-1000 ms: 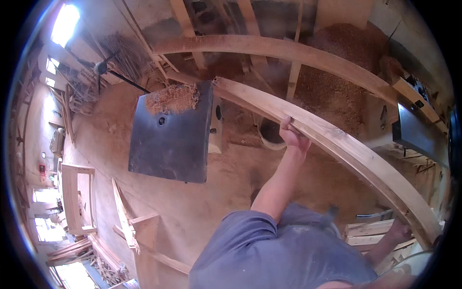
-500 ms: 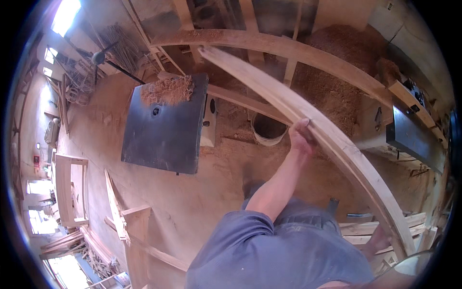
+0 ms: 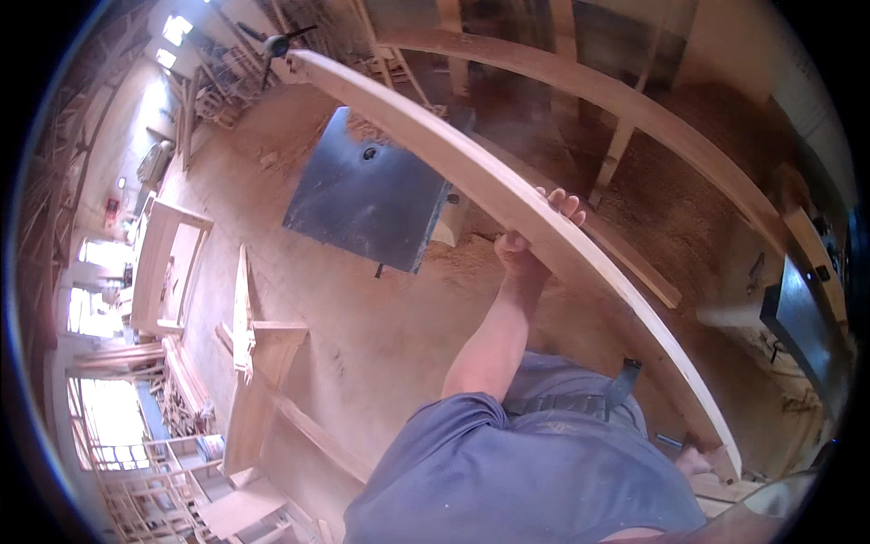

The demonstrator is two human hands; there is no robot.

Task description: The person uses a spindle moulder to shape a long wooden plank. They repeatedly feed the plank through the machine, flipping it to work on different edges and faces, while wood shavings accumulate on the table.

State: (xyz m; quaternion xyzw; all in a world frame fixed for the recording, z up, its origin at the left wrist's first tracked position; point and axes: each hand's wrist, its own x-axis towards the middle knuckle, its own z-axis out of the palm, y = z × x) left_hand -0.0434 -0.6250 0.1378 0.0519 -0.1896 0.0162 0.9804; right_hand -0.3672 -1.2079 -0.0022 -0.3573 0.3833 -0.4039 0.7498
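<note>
I hold a long pale wooden board (image 3: 616,281) slanting across my front, its far end up at the left. My left hand (image 3: 520,257) grips it near mid-length, thumb on the near face and fingertips showing over the far edge. At the near lower right end my right hand (image 3: 696,459) is closed on the board, most of its fingers hidden. Beyond the board stands a dark square machine table (image 3: 362,204) with a round fitting in its top; the board covers its far part.
A long curved-looking beam (image 3: 580,72) spans the far side. At right is another dark metal machine table (image 3: 802,317). Wood shavings (image 3: 698,172) heap on the far floor. A wooden frame (image 3: 154,263) and a piece of timber (image 3: 263,381) stand at left.
The board has swung left in my hands, its far end now past the dark machine table. My view has turned right. My left fingers now show over the board's far edge.
</note>
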